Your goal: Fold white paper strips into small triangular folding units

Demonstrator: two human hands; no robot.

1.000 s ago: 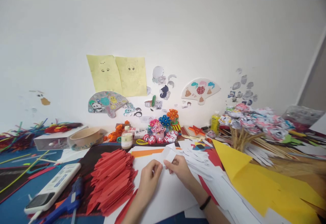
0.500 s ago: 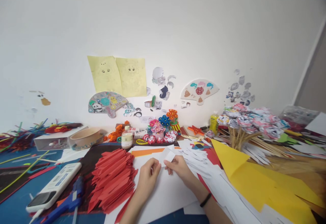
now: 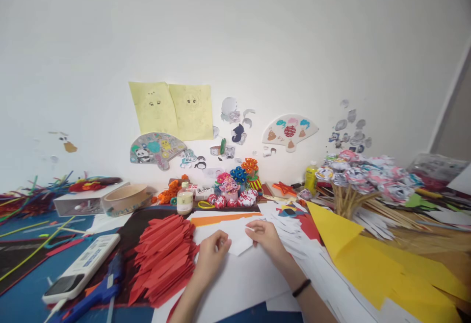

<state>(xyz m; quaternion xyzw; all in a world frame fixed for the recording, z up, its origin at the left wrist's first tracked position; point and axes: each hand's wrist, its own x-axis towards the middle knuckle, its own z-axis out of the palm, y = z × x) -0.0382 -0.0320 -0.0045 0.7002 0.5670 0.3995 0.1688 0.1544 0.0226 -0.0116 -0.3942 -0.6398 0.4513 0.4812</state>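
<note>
Between my hands is a small white paper [image 3: 238,240], with a pointed lower edge over larger white sheets [image 3: 243,284]. My left hand [image 3: 214,253] has its fingers curled and its thumb at the paper's left edge. On the opposite side, my right hand [image 3: 268,239], with a black band on the wrist, pinches the right edge between thumb and fingers. The fingertips partly hide both edges. Left of my left hand lies a thick stack of folded red paper strips [image 3: 165,259]. An orange sheet [image 3: 221,219] shows just beyond the white paper.
A blue glue gun [image 3: 106,288] and a white power strip [image 3: 83,266] lie at left. Yellow sheets [image 3: 390,264] and white strips [image 3: 294,235] spread at right. A small bottle [image 3: 184,200], flower crafts [image 3: 235,181] and a paper-flower bouquet [image 3: 368,176] stand near the wall.
The white paper has come down flatter, its raised upper part no longer standing between my fingers. My hands have moved slightly apart, and the right fingers now reach over its right edge.
</note>
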